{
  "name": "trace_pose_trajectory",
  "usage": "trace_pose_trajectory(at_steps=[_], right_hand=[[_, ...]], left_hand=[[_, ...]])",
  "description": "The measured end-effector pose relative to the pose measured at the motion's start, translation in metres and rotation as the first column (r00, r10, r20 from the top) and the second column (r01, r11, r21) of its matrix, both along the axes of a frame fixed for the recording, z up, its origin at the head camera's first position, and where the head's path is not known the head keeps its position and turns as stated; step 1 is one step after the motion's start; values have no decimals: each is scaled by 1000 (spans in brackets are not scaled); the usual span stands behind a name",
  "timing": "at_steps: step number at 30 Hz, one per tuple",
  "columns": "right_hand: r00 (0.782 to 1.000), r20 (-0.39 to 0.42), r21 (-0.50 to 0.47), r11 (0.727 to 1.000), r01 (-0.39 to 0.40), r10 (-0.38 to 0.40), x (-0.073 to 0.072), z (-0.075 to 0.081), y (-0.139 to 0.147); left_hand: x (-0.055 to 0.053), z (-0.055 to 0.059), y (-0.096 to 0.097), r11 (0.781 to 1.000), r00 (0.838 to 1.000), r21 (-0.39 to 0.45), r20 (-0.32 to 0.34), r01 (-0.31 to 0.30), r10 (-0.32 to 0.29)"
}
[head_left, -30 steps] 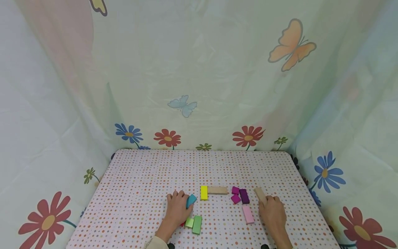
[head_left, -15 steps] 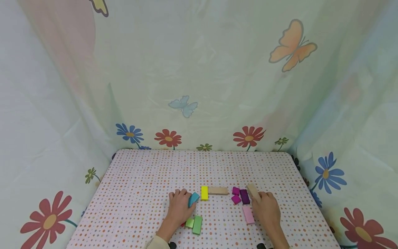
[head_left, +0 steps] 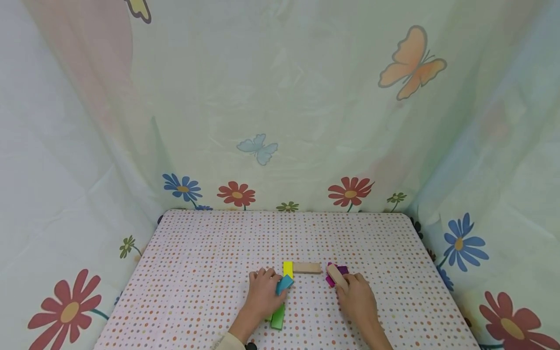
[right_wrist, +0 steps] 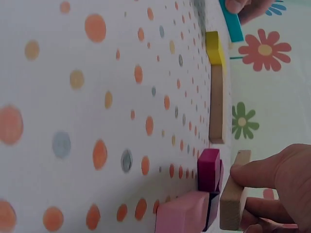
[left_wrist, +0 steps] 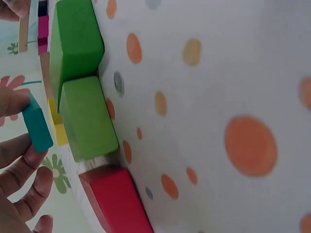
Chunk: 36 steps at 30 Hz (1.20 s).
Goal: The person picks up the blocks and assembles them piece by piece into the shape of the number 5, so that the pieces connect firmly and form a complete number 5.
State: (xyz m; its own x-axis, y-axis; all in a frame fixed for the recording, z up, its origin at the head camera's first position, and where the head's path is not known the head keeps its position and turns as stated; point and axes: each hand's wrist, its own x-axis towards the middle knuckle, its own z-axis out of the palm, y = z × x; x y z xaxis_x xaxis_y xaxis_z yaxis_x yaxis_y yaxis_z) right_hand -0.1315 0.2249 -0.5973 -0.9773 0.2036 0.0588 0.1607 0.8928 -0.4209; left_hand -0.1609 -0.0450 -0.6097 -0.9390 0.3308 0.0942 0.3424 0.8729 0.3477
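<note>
My left hand [head_left: 264, 294] pinches a teal block [head_left: 285, 284] between thumb and fingers, raised off the table in the left wrist view. It hangs just in front of the yellow block [head_left: 288, 269]. A plain wooden block [head_left: 337, 276] is gripped by my right hand [head_left: 359, 299], held up over the magenta block [right_wrist: 209, 169] and the dark purple block [head_left: 343, 270]. The right hand hides the pink block [right_wrist: 182, 213] from the head view. Another wooden block [head_left: 307, 268] lies flat, its left end against the yellow one.
Beneath the left forearm side lie a green block [head_left: 277, 320], a lighter green block [left_wrist: 90, 119] and a red block [left_wrist: 116, 199]. The dotted tabletop [head_left: 210, 243] meets a flowered curtain [head_left: 306, 97] at the back and sides.
My right hand has carried the wooden block leftward, from right of the purple block to above the magenta ones. My left hand has shifted right with the teal block, toward the yellow block.
</note>
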Motion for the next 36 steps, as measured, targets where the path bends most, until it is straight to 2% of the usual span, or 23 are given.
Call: trace_pose_trajectory(at_steps=[11, 20, 30, 36], right_hand=[[995, -9, -55, 994, -97, 97, 3, -4, -19], [978, 46, -81, 977, -199, 203, 4, -2, -28], [967, 144, -70, 977, -200, 209, 3, -9, -30], [962, 161, -53, 975, -216, 221, 4, -10, -30]], left_hand=[[2, -2, 11, 999, 1000, -36, 16, 25, -24], [5, -8, 14, 998, 1000, -62, 15, 20, -19], [9, -10, 13, 996, 999, -86, 43, 26, -23], [11, -13, 12, 996, 997, -88, 76, 22, -15]])
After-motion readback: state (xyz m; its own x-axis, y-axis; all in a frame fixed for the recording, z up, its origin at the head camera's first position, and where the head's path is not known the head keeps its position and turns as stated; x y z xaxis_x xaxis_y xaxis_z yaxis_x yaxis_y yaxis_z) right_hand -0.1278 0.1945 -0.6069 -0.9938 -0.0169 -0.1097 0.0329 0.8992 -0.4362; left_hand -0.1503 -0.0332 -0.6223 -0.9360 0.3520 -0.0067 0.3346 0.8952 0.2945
